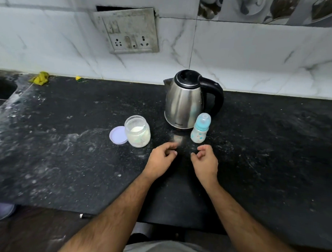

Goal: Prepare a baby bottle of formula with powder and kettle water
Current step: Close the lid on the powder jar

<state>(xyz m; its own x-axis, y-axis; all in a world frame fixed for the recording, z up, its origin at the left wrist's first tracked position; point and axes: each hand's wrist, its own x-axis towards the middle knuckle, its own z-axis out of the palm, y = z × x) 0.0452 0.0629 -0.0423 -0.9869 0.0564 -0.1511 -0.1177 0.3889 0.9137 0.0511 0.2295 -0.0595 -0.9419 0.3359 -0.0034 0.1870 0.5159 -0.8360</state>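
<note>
Baby bottle [200,130], a small rounded one of cloudy translucent plastic with a pale blue collar and clear domed cap, stands upright on the black speckled stone counter [64,159], just in front of the kettle's right side and touching or nearly touching it. The kettle [187,102] is brushed steel, tapering upward, with a glossy black lid and a thick black loop handle pointing right. To the left, well apart from the bottle, an open round jar [138,132] of clear plastic holds off-white powder; its flat lilac lid [118,135] lies against the jar's left side. Both hands hover low over the counter in front of these things, holding nothing: the left hand [160,160] has its fingers loosely curled with thumb near forefinger, and the right hand [206,162] is likewise loosely curled. The counter shows pale dusty smears. Behind, white marble-veined tiles carry a grimy switch and socket plate [130,31]
</note>
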